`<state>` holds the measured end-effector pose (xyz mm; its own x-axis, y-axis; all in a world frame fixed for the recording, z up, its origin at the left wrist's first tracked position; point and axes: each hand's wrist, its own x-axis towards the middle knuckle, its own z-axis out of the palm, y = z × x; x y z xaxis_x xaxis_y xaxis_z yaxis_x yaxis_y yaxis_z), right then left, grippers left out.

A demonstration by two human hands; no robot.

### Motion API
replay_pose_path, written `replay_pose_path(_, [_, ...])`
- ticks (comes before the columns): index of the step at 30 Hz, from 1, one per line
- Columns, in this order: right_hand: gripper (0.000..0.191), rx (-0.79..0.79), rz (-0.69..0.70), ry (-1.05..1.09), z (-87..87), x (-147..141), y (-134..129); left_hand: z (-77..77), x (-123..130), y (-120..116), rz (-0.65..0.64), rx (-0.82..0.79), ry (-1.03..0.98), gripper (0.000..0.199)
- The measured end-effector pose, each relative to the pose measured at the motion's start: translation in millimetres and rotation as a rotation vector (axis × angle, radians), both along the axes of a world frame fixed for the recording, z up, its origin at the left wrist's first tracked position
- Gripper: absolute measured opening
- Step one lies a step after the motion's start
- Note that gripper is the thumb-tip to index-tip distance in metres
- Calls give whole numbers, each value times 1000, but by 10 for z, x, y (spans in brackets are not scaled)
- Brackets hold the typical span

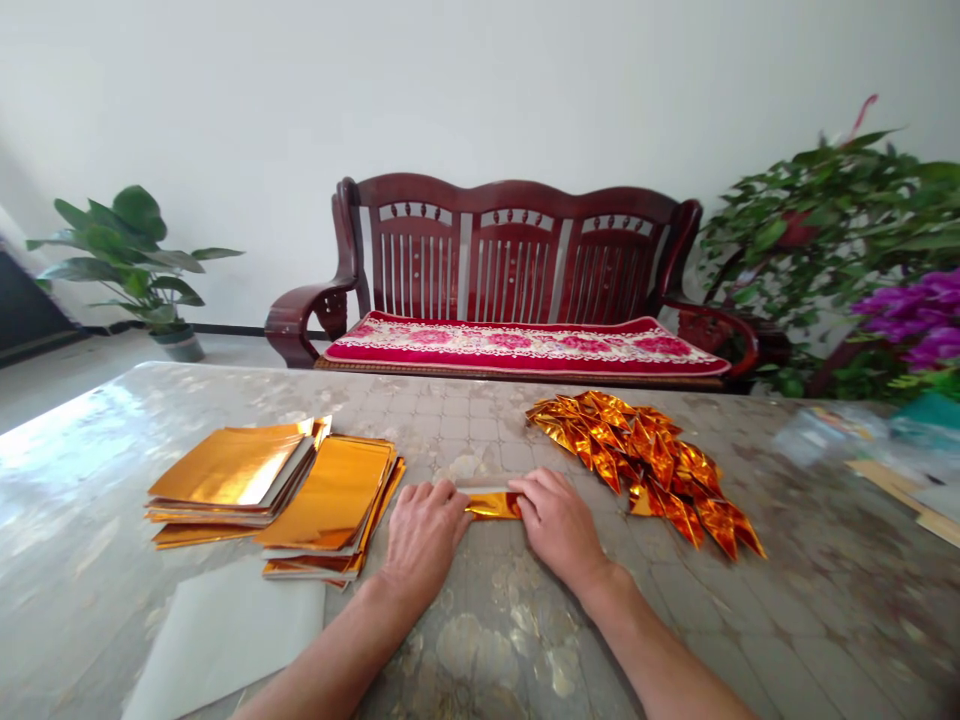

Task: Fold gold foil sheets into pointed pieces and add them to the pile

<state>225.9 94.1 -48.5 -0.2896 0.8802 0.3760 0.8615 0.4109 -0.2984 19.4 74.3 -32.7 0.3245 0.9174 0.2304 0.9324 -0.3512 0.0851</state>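
A strip of folded gold foil paper lies on the table between my two hands, with a pale edge along its far side. My left hand grips its left end, fingers curled and pressed together. On the right end, my right hand pinches the paper with bent fingers. Left of my hands are two stacks of gold foil sheets, one square-looking stack and a nearer stack. To the right is a heap of folded, pointed gold foil pieces.
A pale sheet lies at the front left of the patterned table. Plastic bags and a tan board sit at the right edge. Behind the table stand a wooden bench and potted plants.
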Motion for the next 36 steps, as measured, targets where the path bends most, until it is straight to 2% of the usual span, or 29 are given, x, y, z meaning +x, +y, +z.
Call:
replay_pose_path(3, [15, -21, -100, 27, -17, 51, 22, 3, 3, 2, -2, 2, 10, 25])
replay_pose_path(6, [12, -33, -138, 43, -14, 65, 34, 13, 13, -2, 0, -3, 18, 26])
replay_pose_path(15, [8, -52, -136, 96, -12, 68, 29, 17, 30, -2, -4, -12, 35, 23])
replay_pose_path(30, [4, -97, -204, 91, -15, 31, 75, -132, 66, -16, -78, 77, 137, 24])
replay_pose_path(33, [3, -100, -221, 81, -14, 19, 80, -126, 87, -52, -83, 97, 170, 19])
replay_pose_path(36, [3, -98, -228, 70, -16, 12, 82, -95, 123, -122, -71, 103, 181, 25])
